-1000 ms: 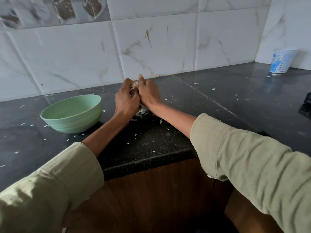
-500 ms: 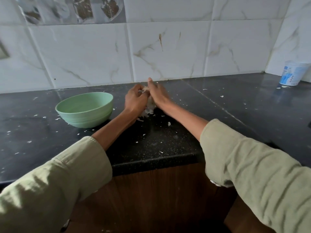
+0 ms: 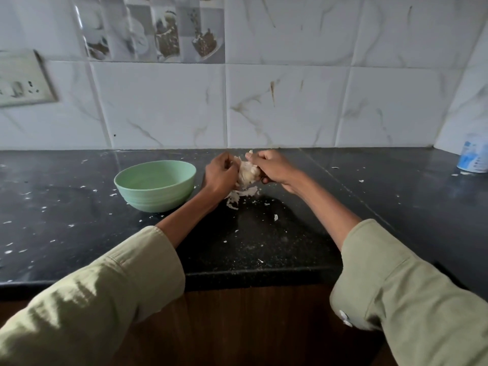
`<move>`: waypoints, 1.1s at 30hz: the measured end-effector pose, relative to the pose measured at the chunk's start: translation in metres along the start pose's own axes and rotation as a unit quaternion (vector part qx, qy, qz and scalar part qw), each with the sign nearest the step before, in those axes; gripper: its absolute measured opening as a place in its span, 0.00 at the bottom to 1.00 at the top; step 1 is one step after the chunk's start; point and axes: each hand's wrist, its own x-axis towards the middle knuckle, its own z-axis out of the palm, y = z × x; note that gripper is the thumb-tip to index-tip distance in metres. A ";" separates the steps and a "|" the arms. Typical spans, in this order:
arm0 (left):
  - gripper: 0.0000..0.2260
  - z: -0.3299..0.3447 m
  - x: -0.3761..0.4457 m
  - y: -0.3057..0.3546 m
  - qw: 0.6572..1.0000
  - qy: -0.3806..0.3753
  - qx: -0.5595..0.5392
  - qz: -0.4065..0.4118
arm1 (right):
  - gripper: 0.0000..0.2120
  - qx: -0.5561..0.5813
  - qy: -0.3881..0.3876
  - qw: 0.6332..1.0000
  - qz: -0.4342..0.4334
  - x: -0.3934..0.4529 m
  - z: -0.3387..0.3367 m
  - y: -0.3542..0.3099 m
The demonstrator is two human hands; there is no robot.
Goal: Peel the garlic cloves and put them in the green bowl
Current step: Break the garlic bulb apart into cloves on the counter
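Papery white skin hangs in loose strips from the garlic bulb, which is held just above the black granite countertop, to the right of the green bowl and close beside it but not touching. The left hand grips the left side of the bulb with curled fingers; the right hand grips the right side, with its fingertips pinching skin at the top of the bulb. Both hands are therefore closed on the same bulb, with the bulb between them. The step in hand appears to be splitting the bulb and stripping its outer skin. To do it well, brace the bulb firmly with the left hand and pull the skin away from the root end with the right, in short strokes, so that cloves separate whole rather than bruise. Keep the work low over the countertop so that loosened cloves do not roll off the front edge. Skin flakes lie scattered around the work area; keep them out of the bowl, whose visible interior shows no cloves. Transfer only fully peeled cloves, moving them left over the rim.
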 end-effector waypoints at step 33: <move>0.05 -0.004 0.003 -0.002 0.994 -0.088 -0.041 0.046 | 0.16 -0.117 -0.166 0.979 0.001 -0.005 -0.035 -0.003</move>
